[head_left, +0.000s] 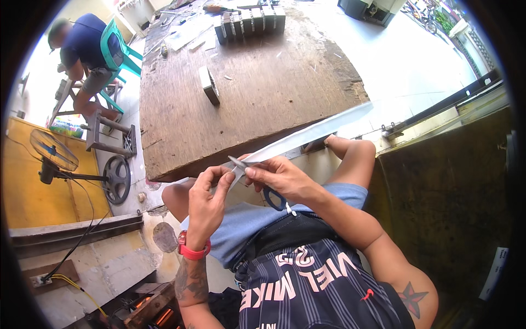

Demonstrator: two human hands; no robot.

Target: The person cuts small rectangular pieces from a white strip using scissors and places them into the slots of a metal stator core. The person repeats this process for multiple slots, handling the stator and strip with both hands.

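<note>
Low over my lap, just off the table's near edge, my left hand (208, 198) pinches the end of a long white strip (312, 133) between thumb and fingertips. The strip runs up and right past the table corner. My right hand (285, 178) is closed on a pair of scissors (275, 198) near the pivot, and its dark blue handle loops hang below the fingers. The scissor blades lie at the strip beside my left fingertips; whether they cut into it I cannot tell. A small dark block with a pale face (209, 85) stands on the wooden table (263, 93).
A row of similar dark blocks (249, 27) with silvery bands stands at the table's far end, near a screwdriver (219, 8) and white scraps. At left are a fan (55, 151), a wooden stool (115, 134) and a seated person (90, 44) on a green chair (112, 46).
</note>
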